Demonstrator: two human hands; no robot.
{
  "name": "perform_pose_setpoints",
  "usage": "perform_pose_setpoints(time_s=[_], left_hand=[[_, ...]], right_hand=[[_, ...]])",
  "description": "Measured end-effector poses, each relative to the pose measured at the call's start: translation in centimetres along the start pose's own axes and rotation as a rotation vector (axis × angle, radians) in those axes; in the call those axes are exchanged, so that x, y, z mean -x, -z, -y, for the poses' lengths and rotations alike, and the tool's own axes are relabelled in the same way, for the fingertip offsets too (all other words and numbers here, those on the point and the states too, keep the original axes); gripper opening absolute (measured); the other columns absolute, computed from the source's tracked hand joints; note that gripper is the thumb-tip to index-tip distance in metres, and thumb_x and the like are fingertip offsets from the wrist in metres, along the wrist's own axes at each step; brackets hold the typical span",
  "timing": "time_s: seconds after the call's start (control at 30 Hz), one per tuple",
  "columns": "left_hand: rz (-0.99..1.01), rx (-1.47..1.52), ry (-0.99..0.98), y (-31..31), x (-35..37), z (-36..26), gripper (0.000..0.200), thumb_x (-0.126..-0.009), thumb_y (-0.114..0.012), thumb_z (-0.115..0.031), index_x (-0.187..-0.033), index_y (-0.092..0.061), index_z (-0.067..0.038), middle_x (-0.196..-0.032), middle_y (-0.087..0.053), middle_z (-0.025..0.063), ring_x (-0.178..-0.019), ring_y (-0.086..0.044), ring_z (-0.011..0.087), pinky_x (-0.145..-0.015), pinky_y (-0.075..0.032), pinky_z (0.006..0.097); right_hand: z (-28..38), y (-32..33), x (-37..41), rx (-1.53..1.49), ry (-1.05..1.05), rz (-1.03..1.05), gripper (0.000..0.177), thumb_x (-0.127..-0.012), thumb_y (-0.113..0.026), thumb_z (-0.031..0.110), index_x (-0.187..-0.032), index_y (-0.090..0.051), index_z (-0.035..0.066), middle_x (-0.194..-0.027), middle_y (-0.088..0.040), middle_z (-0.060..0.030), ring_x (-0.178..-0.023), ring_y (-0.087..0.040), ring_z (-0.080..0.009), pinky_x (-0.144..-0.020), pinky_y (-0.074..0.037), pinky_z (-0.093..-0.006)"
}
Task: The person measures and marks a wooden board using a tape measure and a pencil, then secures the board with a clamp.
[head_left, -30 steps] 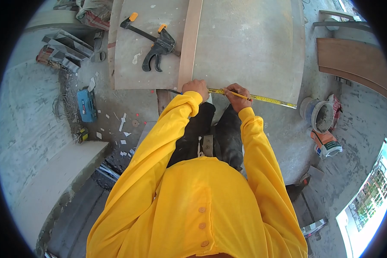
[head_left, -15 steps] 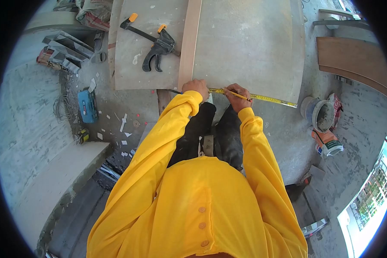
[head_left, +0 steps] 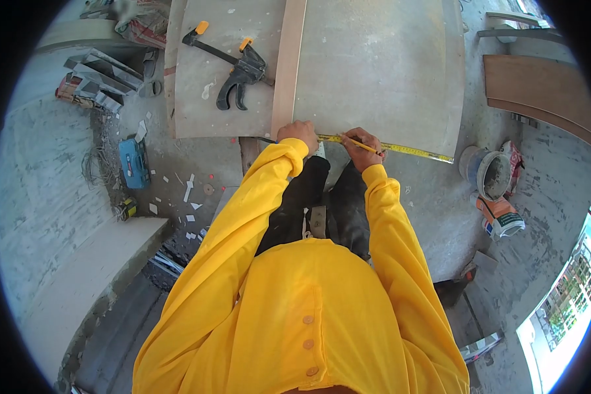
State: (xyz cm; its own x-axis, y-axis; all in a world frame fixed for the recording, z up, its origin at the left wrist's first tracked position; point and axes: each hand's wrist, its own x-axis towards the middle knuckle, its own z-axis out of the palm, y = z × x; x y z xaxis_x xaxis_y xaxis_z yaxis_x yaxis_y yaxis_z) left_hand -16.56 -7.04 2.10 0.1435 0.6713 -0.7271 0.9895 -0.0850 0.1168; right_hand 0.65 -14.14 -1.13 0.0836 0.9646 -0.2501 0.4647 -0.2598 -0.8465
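Observation:
A yellow tape measure stretches along the near edge of a large grey board. My left hand is closed at the tape's left end, by the near end of a long wooden strip; the tape's case is hidden. My right hand grips a yellow pencil over the tape, its point directed left. The tape's far end reaches the board's right corner. On the board, left of the strip, lies a black and orange bar clamp.
On the floor at left are a blue case, scattered scraps and a stack of tile pieces. At right stand a bucket and an orange and white bag. A curved brown panel leans near the wall.

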Motion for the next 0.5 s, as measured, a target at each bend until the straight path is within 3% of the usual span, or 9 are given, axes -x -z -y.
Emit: perform_pose_setpoints(time_s=[0.23,0.33,0.4,0.5], left_hand=[[0.051,-0.001,0.015,0.9,0.4,-0.5,0.035,-0.077,-0.06,-0.028,-0.105,-0.061,-0.007,-0.103,-0.063,0.014,-0.098,-0.061,0.0293,-0.084,-0.048,0.0383],[0.054,-0.008,0.01,1.0,0.6,-0.3,0.035,-0.077,-0.06,-0.028,-0.105,-0.061,-0.007,-0.103,-0.063,0.0141,-0.098,-0.061,0.0291,-0.084,-0.048,0.0381],[0.051,-0.007,-0.006,1.0,0.3,-0.4,0.036,-0.077,-0.06,-0.03,-0.104,-0.061,-0.007,-0.102,-0.063,0.0151,-0.096,-0.061,0.0301,-0.083,-0.049,0.0388],[0.03,-0.022,0.018,0.2,0.0,-0.1,0.034,-0.079,-0.058,-0.032,-0.102,-0.062,-0.007,-0.102,-0.063,0.016,-0.098,-0.061,0.0298,-0.084,-0.048,0.0388]], right_hand=[[-0.1,0.2,-0.1,-0.045,-0.043,0.084,0.016,-0.077,-0.064,0.019,-0.083,-0.062,0.005,-0.078,-0.064,-0.01,-0.071,-0.062,-0.0255,-0.067,-0.049,-0.0322],[0.9,0.0,0.5,0.03,0.082,0.052,0.015,-0.076,-0.063,0.016,-0.081,-0.058,0.003,-0.077,-0.062,-0.0089,-0.072,-0.06,-0.0304,-0.067,-0.048,-0.0351],[2.2,0.1,1.0,0.263,0.311,-0.284,0.014,-0.076,-0.06,0.014,-0.078,-0.053,0.002,-0.075,-0.058,-0.0096,-0.074,-0.057,-0.0335,-0.067,-0.046,-0.0385],[3.2,0.3,3.5,0.12,0.15,-0.339,0.012,-0.08,-0.056,0.013,-0.075,-0.052,0.003,-0.075,-0.055,-0.0126,-0.079,-0.055,-0.0328,-0.067,-0.043,-0.0402]])
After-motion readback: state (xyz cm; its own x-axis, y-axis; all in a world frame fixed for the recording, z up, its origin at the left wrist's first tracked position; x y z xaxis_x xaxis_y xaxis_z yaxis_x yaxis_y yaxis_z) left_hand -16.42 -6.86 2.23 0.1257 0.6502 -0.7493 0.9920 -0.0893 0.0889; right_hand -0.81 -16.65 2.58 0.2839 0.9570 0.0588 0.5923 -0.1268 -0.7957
